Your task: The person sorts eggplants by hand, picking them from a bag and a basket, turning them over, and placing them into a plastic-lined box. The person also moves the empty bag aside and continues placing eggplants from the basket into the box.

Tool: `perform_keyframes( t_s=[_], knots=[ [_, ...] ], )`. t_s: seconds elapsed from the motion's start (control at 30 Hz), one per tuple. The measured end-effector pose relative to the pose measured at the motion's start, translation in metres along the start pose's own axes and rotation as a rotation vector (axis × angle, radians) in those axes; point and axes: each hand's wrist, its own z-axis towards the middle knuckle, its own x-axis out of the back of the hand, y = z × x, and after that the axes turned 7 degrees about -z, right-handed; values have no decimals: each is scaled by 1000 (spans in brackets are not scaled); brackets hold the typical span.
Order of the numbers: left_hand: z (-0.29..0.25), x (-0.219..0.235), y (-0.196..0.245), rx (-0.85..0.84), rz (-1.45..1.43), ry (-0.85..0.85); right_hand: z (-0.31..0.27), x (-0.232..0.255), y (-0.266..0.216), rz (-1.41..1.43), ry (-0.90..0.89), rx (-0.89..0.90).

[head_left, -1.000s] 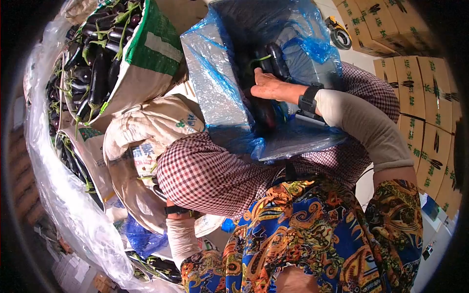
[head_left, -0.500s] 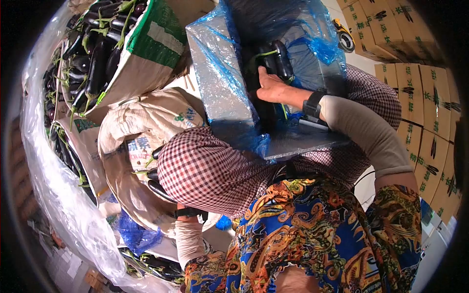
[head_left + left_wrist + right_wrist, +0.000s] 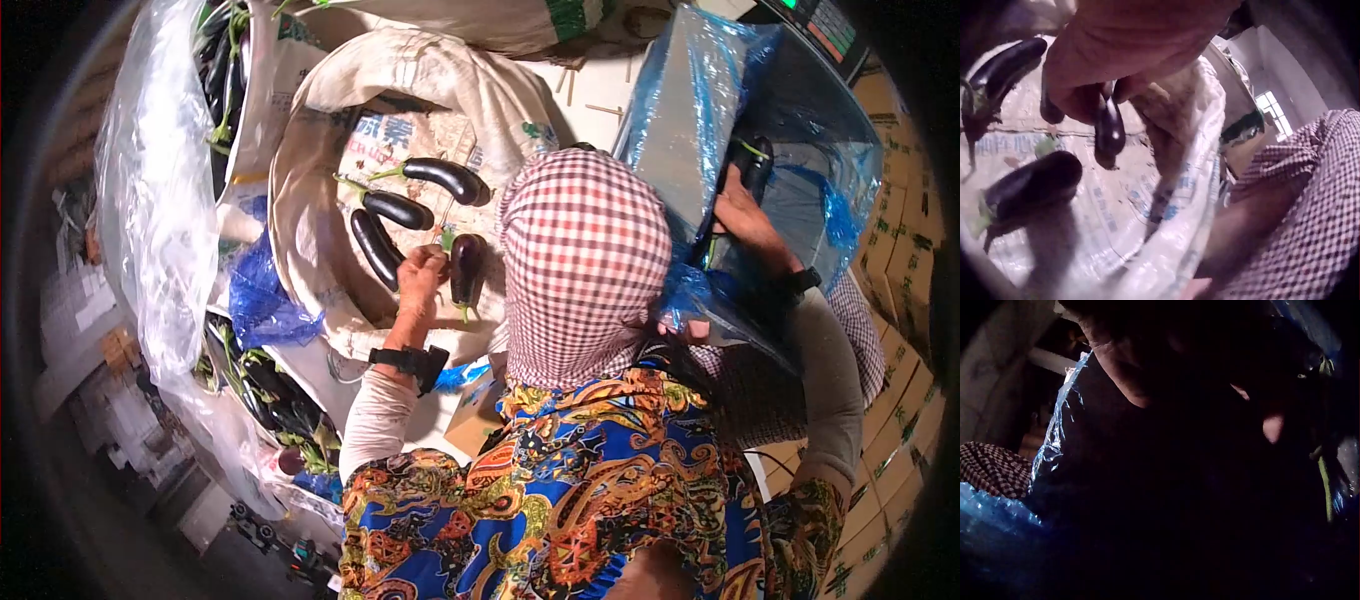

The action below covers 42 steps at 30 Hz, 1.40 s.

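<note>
My left hand (image 3: 418,290) reaches into the round sack (image 3: 300,200), fingers bent downward beside a purple eggplant (image 3: 467,262) and another dark eggplant (image 3: 375,245). Two more eggplants (image 3: 398,208) lie beyond. In the left wrist view the hand (image 3: 1129,50) overlaps one eggplant, while a larger one (image 3: 1035,184) lies apart on the sack; whether its fingertips pinch anything is unclear. My right hand (image 3: 750,220) is inside the blue-lined box beside a dark eggplant (image 3: 755,170). The right wrist view is very dark; spread fingertips (image 3: 1272,428) show near a green stem (image 3: 1326,487).
Blue plastic (image 3: 840,205) lines the box at the right, with a keypad device (image 3: 830,30) behind it. My checked-cloth knee (image 3: 590,260) rises between sack and box. Bags of eggplants (image 3: 275,395) stand left, beside clear plastic (image 3: 160,200). Cartons (image 3: 890,400) are stacked at right.
The head view has swung toward the round sack. My left hand, earlier hidden beside the knee, is now over the eggplants there. My right hand remains in the box.
</note>
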Motion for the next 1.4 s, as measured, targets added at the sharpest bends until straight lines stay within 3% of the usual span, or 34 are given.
perform_keyframes(
  t_s=[0.03, 0.17, 0.2, 0.27, 0.3, 0.4, 0.5, 0.6, 0.63, 0.7, 0.77, 0.8, 0.87, 0.93, 0.97, 1.2, 1.4],
  knots=[
    [12, 17, -6, -75, 84, 103, -6, 2, -5, 51, 6, 66],
    [57, 93, -27, -305, 538, 545, -9, 1, -17, -163, 133, -18],
    [90, 138, -54, -121, 663, 610, -7, 0, -20, -203, 143, -55],
    [102, 155, -73, -69, 726, 769, -2, 2, -24, -245, 112, -165],
    [105, 158, -78, -16, 710, 744, 10, 8, -13, -345, 21, -258],
    [106, 146, -82, 138, 636, 695, 15, 17, 2, -366, -48, -266],
    [97, 129, -80, 129, 640, 782, 30, 20, 41, -656, 41, -78],
    [91, 120, -71, 177, 447, 653, 20, 21, 33, -627, -2, -105],
    [99, 129, -75, 293, 66, 475, 13, 25, 15, -617, -89, -140],
    [105, 154, -107, 61, -90, 93, -1, 25, -3, -568, -101, -151],
    [86, 117, -76, 107, -701, 10, -20, 28, -31, -504, -96, -126],
    [54, 75, -34, 221, -998, 8, -33, 34, -43, -514, -58, -94],
    [42, 60, -15, 163, -1006, -88, -48, 43, -59, -538, 8, -16],
    [11, 14, 33, 24, -955, -94, -51, 55, -58, -479, 38, 51],
    [5, 2, 56, 45, -957, -119, -56, 62, -64, -455, 45, 93],
    [-17, -105, 197, -197, -433, -466, -83, 83, -90, -272, 253, 318],
    [-53, -234, 284, -188, -180, -910, -85, 101, -88, -33, 387, 417]
  ],
)
